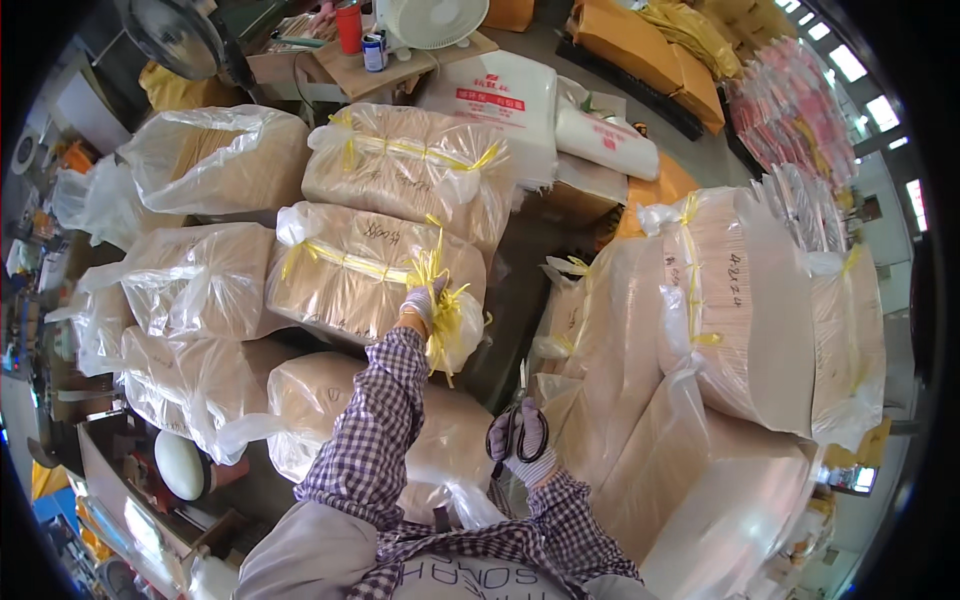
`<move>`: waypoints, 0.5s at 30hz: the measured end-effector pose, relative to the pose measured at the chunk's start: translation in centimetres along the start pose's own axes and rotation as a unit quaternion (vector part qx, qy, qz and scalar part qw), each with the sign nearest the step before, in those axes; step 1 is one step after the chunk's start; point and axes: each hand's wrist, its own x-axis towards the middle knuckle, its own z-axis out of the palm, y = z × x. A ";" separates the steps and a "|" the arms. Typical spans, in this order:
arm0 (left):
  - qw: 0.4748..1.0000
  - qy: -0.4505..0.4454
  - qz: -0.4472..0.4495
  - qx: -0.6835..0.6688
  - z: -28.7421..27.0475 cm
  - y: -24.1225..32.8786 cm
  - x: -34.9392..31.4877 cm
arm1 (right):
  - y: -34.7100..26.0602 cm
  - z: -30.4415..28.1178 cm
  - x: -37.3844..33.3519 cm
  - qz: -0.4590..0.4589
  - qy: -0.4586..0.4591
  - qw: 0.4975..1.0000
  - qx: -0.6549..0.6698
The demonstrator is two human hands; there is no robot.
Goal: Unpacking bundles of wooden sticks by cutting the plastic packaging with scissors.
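Note:
My left hand, in a light glove, reaches forward and is closed on a bunch of yellow plastic twine. The twine is at the right end of a brown cardboard bundle wrapped in clear plastic, with a yellow band around it. Lower and to the right, my right hand, also gloved, holds a pair of scissors by the black handles. The blades point up and away from me, apart from the bundle. Where my left fingertips meet the twine is partly hidden.
Several more plastic-wrapped bundles lie to the left and behind. A tall stack of bundles stands at the right. At the back are a white plastic sack, a small table with a red cup, and a fan.

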 end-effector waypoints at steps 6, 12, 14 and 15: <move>0.995 0.059 0.034 0.067 -0.9 -1.2 -2.9 | -8.2 -0.2 0.8 -0.038 0.044 0.996 -0.073; 0.989 0.101 0.068 0.079 -7.3 -4.8 -5.0 | -12.6 4.4 3.8 -0.048 -0.002 0.961 -0.273; 0.989 0.116 0.082 -0.033 -6.6 -4.4 -6.2 | -13.9 5.1 4.8 -0.081 0.023 0.925 -0.372; 0.986 0.127 0.101 -0.047 -8.2 -4.0 -6.8 | -14.2 7.3 5.4 -0.039 0.002 0.921 -0.388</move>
